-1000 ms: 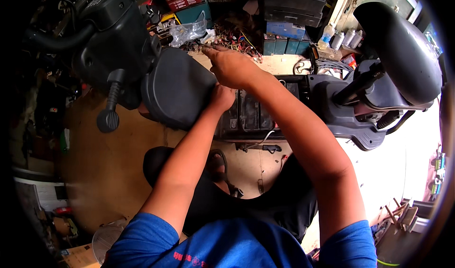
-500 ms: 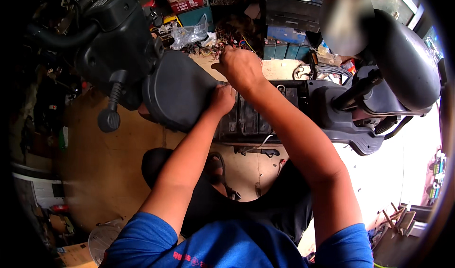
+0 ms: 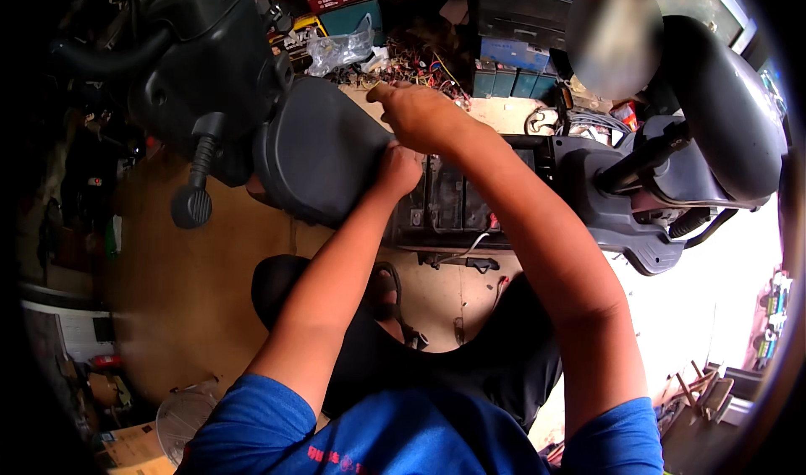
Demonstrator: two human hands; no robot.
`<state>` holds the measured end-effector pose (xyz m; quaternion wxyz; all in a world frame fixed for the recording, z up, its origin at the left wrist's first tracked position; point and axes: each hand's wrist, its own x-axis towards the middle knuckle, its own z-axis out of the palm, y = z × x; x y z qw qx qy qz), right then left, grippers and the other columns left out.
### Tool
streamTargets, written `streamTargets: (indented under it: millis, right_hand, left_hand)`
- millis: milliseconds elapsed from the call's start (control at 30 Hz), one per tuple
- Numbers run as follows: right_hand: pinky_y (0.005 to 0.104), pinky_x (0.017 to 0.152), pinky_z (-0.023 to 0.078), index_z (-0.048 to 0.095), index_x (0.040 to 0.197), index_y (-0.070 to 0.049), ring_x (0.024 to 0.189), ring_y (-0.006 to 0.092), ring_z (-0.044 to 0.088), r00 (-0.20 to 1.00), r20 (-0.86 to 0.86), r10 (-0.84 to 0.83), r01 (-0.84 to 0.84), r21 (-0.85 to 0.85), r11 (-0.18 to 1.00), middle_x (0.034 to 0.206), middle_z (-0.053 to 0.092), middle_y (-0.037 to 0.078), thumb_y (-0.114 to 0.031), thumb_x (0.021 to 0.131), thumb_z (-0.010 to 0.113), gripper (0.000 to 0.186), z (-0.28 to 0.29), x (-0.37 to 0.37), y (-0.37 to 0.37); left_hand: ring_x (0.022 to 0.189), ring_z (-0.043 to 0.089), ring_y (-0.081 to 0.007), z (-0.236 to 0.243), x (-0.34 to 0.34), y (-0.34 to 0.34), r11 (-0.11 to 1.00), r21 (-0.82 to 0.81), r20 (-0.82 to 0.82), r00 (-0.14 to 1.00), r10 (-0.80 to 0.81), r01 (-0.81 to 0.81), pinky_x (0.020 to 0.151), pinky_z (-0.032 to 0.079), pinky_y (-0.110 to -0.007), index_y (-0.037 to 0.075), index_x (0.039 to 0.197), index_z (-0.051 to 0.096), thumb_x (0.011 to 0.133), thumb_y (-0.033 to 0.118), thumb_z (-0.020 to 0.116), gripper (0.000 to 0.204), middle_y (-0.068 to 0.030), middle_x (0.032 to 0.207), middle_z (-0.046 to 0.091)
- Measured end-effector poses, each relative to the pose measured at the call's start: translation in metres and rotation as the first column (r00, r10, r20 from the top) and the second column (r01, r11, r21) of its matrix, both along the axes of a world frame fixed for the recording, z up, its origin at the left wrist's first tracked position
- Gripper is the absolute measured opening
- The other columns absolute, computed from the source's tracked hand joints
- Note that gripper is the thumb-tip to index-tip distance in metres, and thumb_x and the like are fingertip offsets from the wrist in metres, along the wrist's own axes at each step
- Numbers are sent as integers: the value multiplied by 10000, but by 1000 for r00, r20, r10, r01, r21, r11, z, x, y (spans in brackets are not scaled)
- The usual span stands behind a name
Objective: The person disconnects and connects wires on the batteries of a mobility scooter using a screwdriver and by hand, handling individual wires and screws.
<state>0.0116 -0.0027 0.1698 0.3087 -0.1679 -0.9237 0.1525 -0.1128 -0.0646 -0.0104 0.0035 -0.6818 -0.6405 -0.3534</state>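
An electric scooter stands crosswise before me, with dark batteries [image 3: 447, 198] showing in the opened compartment of its floor. My left hand [image 3: 401, 169] is closed at the compartment's left end, beside a smooth dark grey rounded panel or seat [image 3: 323, 143]. Just above and beyond it, my right hand [image 3: 420, 116] is curled closed, its knuckles up and its wrist over the compartment's far edge. Whatever either hand grips is hidden by the fingers. A white cable [image 3: 467, 253] hangs over the near edge of the compartment.
The handlebar grip [image 3: 200, 160] sticks out at left, and the black saddle [image 3: 726, 114] rises at right. Beyond the scooter lie loose wires [image 3: 420, 68], a clear plastic bag [image 3: 340, 51], and several teal-sided batteries [image 3: 512, 80]. My sandalled foot [image 3: 388, 294] is below the scooter's near side.
My right hand has turned at the wrist and shifted slightly, its thumb side now further left. My left hand stays closed in nearly the same place. The whole view has shifted a little.
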Motion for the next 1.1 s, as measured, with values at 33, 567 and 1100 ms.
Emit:
streamTargets:
  millis: [33,567,1100]
  right_hand:
    - [513,828,585,641,1254,-60,883,433,741,1000,22,5,-4,-23,1000,870,745,218,-154,977,645,293,-2,6,5]
    - [516,1165,436,535,1486,-61,1401,390,552,945,-100,-313,318,47,947,1411,636,246,-329,1024,611,539,-22,-3,-23]
    - [494,961,531,613,1312,-33,1069,425,696,936,-164,-311,286,-161,945,1171,720,231,-240,989,623,384,-20,9,-12]
  left_hand:
    - [998,644,-531,1,4,1,1000,-15,39,999,4,-4,860,515,-596,7,1062,718,970,127,629,175,-272,996,725]
    - [1306,534,-284,68,44,7,978,200,240,971,12,-62,1071,439,-392,57,1436,467,1035,221,644,469,-165,1430,499]
    - [929,732,-274,101,18,42,947,319,118,993,-5,-33,769,559,-381,20,1083,669,955,172,682,199,-128,966,717]
